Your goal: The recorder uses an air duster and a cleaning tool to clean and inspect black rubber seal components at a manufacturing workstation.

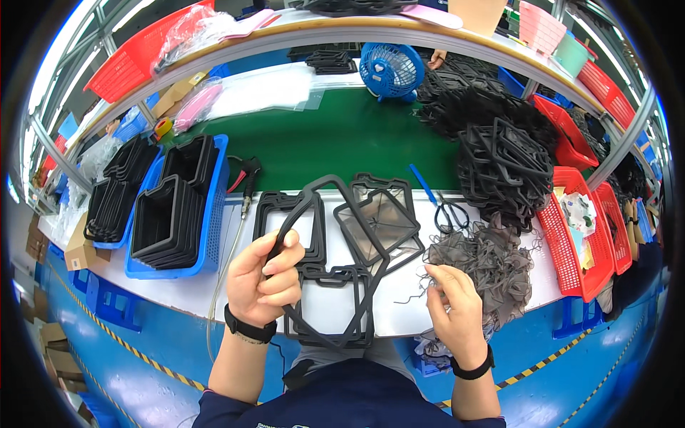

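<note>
My left hand (pixel 265 279) is closed around one side of a thin black rectangular frame (pixel 366 235), which hangs tilted over the table's front edge. Below and behind it lie more black frames (pixel 314 272) on the white tabletop. One frame with grey mesh (pixel 382 220) across it rests behind the held frame. My right hand (pixel 457 307) is at the left edge of a tangled heap of dark mesh scraps and threads (pixel 499 267). Its fingers are bent, with the thumb apart from them and nothing visible between. Whether the fingertips touch the scraps is unclear.
Blue baskets (pixel 214 221) of stacked black frames stand at left, beside an air gun (pixel 247 182). Scissors (pixel 449 210) lie behind the scraps. A big pile of black frames (pixel 505 167) and a red basket (pixel 571 242) are at right. A blue fan (pixel 391 70) stands behind.
</note>
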The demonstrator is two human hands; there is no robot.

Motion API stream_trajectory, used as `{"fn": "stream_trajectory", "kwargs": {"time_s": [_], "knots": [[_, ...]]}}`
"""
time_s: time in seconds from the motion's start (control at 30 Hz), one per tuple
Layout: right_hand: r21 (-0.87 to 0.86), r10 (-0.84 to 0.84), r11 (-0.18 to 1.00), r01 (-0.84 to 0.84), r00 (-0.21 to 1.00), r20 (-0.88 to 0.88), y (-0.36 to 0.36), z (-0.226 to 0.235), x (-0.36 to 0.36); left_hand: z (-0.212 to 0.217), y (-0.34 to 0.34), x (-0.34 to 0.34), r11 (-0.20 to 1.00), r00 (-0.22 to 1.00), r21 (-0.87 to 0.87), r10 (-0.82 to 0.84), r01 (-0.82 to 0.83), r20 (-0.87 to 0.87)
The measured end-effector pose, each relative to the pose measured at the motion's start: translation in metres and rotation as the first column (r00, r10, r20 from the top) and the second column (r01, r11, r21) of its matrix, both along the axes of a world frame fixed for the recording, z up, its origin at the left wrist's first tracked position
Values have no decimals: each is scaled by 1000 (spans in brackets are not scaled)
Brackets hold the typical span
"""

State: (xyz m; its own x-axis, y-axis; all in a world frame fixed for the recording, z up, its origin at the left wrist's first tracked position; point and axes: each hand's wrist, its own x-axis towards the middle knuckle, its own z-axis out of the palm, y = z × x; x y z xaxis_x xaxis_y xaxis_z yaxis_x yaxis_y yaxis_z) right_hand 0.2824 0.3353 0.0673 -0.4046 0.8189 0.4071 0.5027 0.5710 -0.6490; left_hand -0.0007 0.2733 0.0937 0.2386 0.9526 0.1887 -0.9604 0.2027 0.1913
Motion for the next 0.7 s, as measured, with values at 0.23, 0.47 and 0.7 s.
{"fn": "stream_trajectory", "kwargs": {"time_s": [0.23, 0.47, 0.7], "knots": [[-147, 82, 984, -97, 991, -105, -22, 26, -23, 1, 7, 0, 1000, 1000, 12, -13, 13, 24], [154, 417, 901, -406, 908, -46, -39, 27, -60, 0, 6, 3, 1000, 999, -29, -8, 9, 49], [155, 450, 880, -448, 893, 29, -42, 15, -77, -10, 3, 6, 999, 1000, -50, -11, 11, 6]]}}
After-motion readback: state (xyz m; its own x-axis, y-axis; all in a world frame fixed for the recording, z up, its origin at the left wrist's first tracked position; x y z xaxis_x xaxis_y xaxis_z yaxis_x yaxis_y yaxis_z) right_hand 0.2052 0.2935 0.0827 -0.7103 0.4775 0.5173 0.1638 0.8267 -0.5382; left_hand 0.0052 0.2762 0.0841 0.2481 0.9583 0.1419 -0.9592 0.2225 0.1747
